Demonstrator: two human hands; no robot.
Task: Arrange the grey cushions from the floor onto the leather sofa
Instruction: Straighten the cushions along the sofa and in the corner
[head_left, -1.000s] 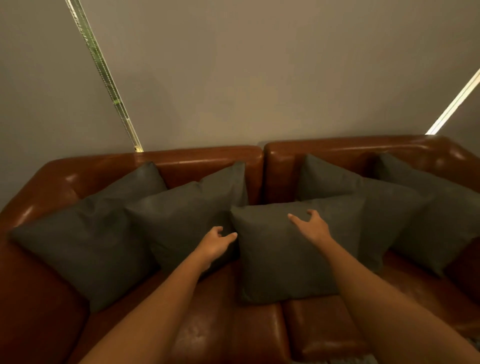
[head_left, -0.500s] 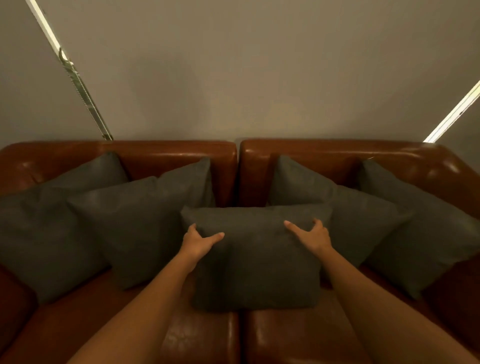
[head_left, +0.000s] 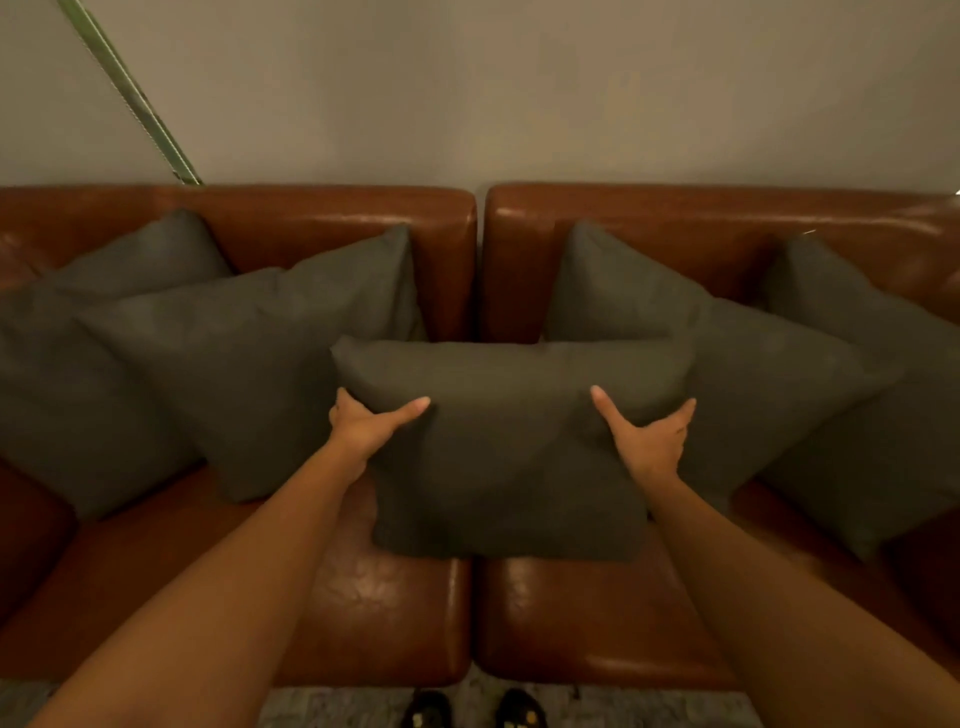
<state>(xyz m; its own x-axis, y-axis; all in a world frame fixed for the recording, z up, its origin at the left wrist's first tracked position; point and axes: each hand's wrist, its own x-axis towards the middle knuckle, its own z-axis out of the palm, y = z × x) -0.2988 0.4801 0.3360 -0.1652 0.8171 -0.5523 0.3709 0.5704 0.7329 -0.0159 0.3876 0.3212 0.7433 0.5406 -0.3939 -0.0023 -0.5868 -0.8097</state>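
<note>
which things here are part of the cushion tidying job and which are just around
Part of the job:
- brown leather sofa
- middle grey fabric cushion, gripped by left hand and right hand
- four grey square cushions behind it

Just around:
- plain beige wall
- pair of black shoes
- grey carpet

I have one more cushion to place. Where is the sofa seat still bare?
Bare leather shows along the front of the seat, on both sides of the centre seam below the middle cushion that the left hand and right hand grip. The back row is crowded with four overlapping cushions.
</note>
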